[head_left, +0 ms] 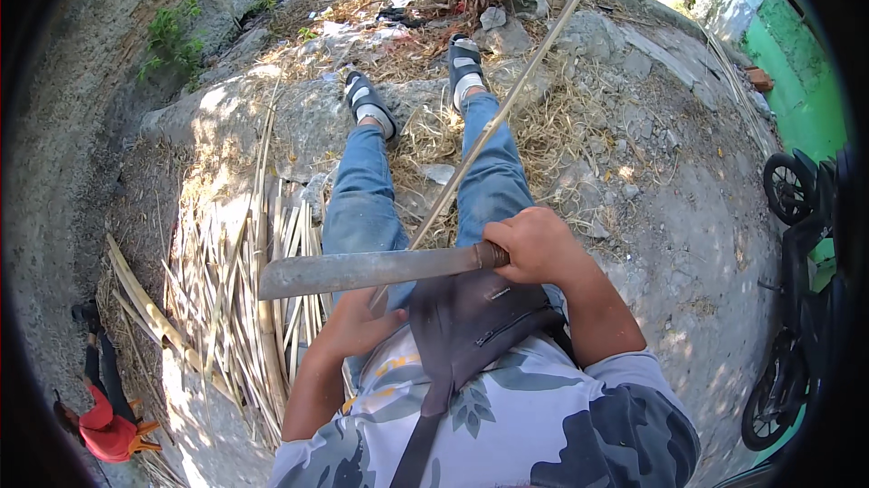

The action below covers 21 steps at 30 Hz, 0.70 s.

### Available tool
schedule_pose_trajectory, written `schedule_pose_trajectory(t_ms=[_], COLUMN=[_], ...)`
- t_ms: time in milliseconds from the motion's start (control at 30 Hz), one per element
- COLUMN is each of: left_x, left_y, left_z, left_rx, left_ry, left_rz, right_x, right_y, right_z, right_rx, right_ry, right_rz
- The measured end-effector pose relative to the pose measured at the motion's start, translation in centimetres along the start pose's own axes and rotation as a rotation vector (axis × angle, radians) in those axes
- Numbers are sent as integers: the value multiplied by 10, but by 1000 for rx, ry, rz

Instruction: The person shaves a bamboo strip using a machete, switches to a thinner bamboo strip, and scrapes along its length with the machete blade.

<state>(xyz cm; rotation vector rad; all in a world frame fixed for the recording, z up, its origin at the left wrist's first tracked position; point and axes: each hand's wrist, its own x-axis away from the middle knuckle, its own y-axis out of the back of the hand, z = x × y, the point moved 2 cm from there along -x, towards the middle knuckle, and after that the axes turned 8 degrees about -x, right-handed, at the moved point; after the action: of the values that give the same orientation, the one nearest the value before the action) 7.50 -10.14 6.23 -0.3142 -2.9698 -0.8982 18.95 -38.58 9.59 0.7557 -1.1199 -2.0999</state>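
The right hand [534,248]'s fingers grip the brown handle of a broad grey steel machete [380,271], its blade reaching left just above the left hand [355,325]. The left fingers (partly hidden) appear closed on the lower end of a long, pale, thin bamboo strip [490,129], which slants up past the right fingers. A slip or twist of the strip could send the edge into the left thumb or thigh. Counted: one machete, one held strip, two dark strapped sandals [371,106]; the pale split-bamboo heap [262,307] left of the left fingers defies counting.
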Motion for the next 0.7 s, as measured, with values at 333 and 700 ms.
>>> schedule_pose_trajectory(t_ms=[333,700], left_x=[6,3], left_y=[-2,12], left_z=[16,-13], left_rx=[-92,-134], left_ry=[139,144], left_rz=[42,121], right_x=[14,10], right_y=[-16,6], right_z=[0,0], right_rx=[-112,-12], right_ry=[-91,-28], right_rz=[78,104])
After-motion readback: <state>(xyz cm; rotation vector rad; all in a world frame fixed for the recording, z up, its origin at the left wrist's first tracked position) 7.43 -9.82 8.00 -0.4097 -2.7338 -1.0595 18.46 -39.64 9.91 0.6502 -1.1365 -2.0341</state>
